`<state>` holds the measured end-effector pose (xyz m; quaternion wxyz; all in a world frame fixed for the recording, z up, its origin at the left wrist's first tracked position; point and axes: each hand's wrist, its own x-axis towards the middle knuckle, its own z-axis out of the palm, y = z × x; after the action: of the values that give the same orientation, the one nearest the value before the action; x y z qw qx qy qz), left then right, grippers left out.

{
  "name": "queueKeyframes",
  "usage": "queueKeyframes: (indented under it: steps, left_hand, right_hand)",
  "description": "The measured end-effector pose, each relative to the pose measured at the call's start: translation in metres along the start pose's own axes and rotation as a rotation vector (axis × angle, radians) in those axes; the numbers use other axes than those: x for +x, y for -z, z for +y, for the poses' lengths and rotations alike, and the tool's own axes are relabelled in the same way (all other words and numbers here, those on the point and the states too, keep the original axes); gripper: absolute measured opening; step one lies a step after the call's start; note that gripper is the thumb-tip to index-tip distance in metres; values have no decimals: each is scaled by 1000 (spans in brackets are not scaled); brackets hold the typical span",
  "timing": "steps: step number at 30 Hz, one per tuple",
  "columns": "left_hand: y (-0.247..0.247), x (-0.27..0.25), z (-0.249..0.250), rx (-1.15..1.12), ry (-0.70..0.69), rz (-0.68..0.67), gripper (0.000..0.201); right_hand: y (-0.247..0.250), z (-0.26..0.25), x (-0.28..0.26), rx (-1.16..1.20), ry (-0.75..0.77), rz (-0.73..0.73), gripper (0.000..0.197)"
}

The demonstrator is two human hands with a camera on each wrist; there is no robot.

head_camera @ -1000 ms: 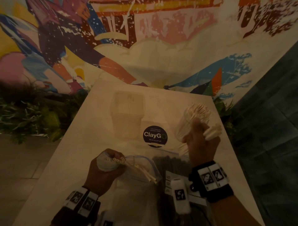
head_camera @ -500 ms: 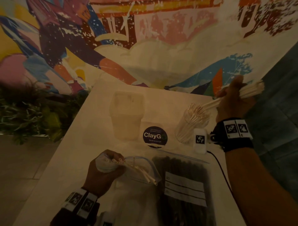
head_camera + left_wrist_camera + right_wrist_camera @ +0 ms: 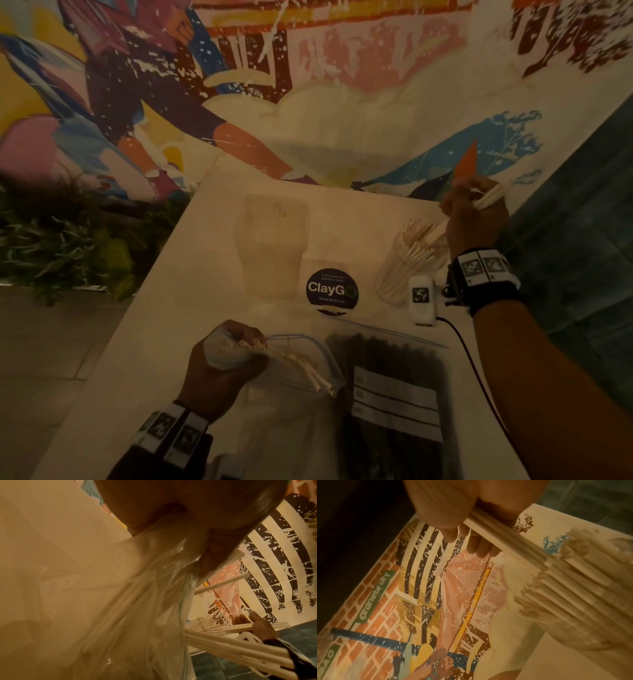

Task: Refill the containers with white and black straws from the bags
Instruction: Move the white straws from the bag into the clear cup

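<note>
My right hand [image 3: 474,214] hovers above the back-right container [image 3: 397,274] and grips a bundle of white straws [image 3: 488,198]. The bundle slants down into that container among the white straws there [image 3: 573,595]; my fingers [image 3: 481,545] curl round it. My left hand [image 3: 227,356] grips the bunched mouth of a clear bag [image 3: 308,370] with a few white straws [image 3: 317,375] left inside, near the table's front. A second clear container [image 3: 270,246] stands empty at the back centre. A bag of black straws [image 3: 390,394] lies flat to the right of my left hand.
A round dark ClayGo sticker [image 3: 331,291] lies between the containers. A white tagged device [image 3: 422,301] with a black cable [image 3: 476,370] sits by the straw container. The table [image 3: 164,308] ends against a mural wall; plants stand to the left, tiled floor to the right.
My right hand rose up and right from the container with the straw bundle, then shifted slightly left, with the bundle pushed further down into the container. The left hand has stayed on the bag.
</note>
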<state>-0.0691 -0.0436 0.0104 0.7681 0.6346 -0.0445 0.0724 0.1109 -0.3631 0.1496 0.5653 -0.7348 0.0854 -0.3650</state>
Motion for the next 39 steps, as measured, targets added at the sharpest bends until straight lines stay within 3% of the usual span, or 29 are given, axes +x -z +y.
queueKeyframes:
  steps: [5,10,13,16,18,20,22,25,29,35,37,39]
  left_hand:
    - [-3,1,2,7,7,-1,22]
    - [1,1,-1,33,32,16,23]
    - [2,2,-2,16,38,0,23]
    - [1,1,0,6,40,-9,24]
    - [-1,1,0,17,32,-4,25]
    - [-1,1,1,19,27,3,23]
    - [-1,1,1,10,31,9,19]
    - [-3,1,3,-3,36,10,23]
    - [-2,2,1,11,33,7,32]
    - [-5,2,4,18,16,21,23]
    - [-4,3,3,11,21,24,23]
    - [-3,3,3,11,32,23,25]
  right_hand:
    - [-1,7,-1,-193,-67,-74,30]
    - [1,9,0,-305,-30,-52,44]
    - [-3,13,0,-517,-174,-144,67]
    - [-3,16,3,-551,-57,-117,84]
    - [-4,14,7,-553,14,-87,69]
    - [-5,17,6,-666,-3,-193,58]
    - [-5,23,5,-782,-48,-256,67]
    - [-7,31,11,-783,-83,-198,81]
    - [-9,34,11,-1003,-238,-389,70]
    - [-6,34,16,-494,226,-96,63]
    - [-6,27,18,-579,257,-178,61]
    - [-8,25,15,-846,178,-365,47]
